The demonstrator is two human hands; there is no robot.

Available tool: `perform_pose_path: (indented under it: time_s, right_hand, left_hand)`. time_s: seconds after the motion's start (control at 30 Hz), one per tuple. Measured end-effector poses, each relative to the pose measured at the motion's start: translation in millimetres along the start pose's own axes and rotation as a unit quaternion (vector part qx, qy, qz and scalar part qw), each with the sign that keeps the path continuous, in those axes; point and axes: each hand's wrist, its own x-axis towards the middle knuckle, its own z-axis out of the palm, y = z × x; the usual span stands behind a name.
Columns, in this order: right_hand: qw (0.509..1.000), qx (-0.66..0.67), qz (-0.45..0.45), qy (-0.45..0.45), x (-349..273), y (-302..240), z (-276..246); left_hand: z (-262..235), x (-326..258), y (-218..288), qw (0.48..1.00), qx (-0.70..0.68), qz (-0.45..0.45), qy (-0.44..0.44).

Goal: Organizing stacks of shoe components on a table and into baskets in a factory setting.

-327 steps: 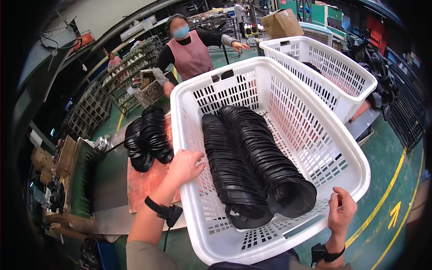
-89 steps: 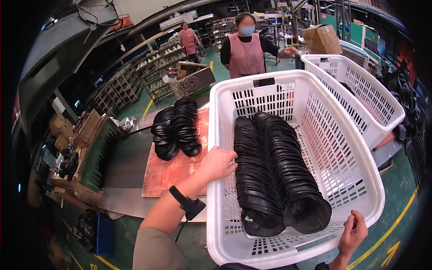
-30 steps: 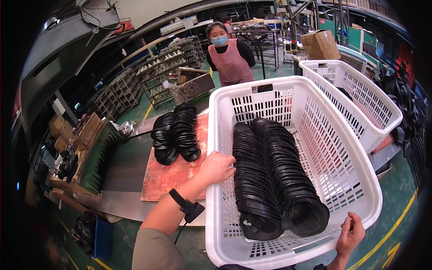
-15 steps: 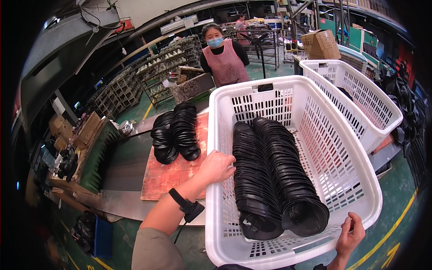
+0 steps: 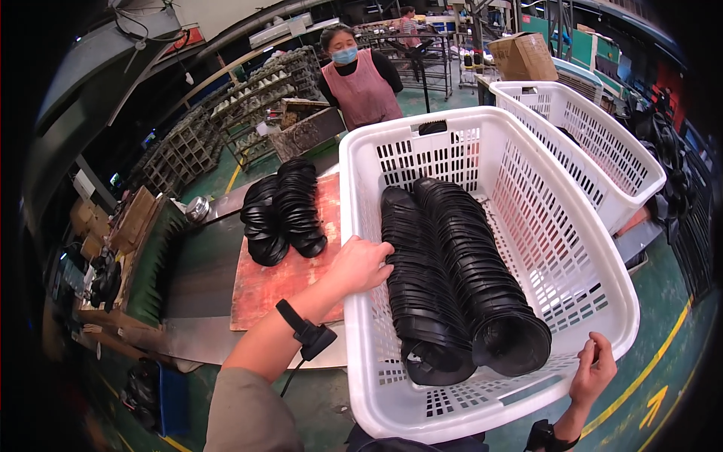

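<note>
In front of me stands a white slotted plastic basket [image 5: 482,410]. Two long rows of thin, curved black pieces lie inside: a left row [image 5: 425,279] and a right row [image 5: 482,264], their pieces nested one in another, with hollow cup-like ends facing me. My left hand [image 5: 364,264] reaches over the basket's left rim, fingers bent and a little apart, tips at the side of the left row; no piece is lifted. My right hand [image 5: 594,369] is at the near right corner, beside the rim, its fingers loosely curled and apart with nothing visible in them.
Two shorter stacks of black pieces [image 5: 282,211] lie on a worn red board [image 5: 290,290] left of the basket. Another white basket [image 5: 595,143] stands behind at the right, near a cardboard box [image 5: 523,56]. A person in a pink apron [image 5: 365,94] stands beyond the basket.
The whole view has shifted slightly, with the background moving up and left. My right hand sits a little higher by the corner. Both rows in the basket lie as before.
</note>
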Motion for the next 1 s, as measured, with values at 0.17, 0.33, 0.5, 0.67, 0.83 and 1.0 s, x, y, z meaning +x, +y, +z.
perform_pose_path:
  time_s: [0.17, 0.33, 0.5, 0.67, 0.83, 1.0]
  right_hand:
    - [0.999, -0.021, 0.045, -0.012, -4, -1, 1]
    - [0.992, -0.051, 0.063, -0.100, -27, -60, 19]
    - [0.942, -0.126, 0.088, -0.297, -49, -150, 34]
    - [0.916, -0.120, 0.095, -0.372, -46, -265, 83]
    - [0.928, 0.029, 0.070, -0.366, -81, -364, 133]
    - [0.865, 0.218, 0.102, -0.440, -135, -414, 237]
  left_hand:
    - [0, -6, -7, 0.982, -0.181, -0.007, 0.063]
    - [8, -46, -35, 0.929, -0.249, 0.141, 0.235]
    - [42, -146, -130, 0.947, -0.265, 0.081, 0.162]
    - [167, -274, -285, 0.951, -0.198, -0.236, -0.034]
    - [225, -388, -400, 0.902, -0.141, -0.407, -0.032]
    - [235, -444, -461, 0.808, -0.086, -0.582, 0.002]
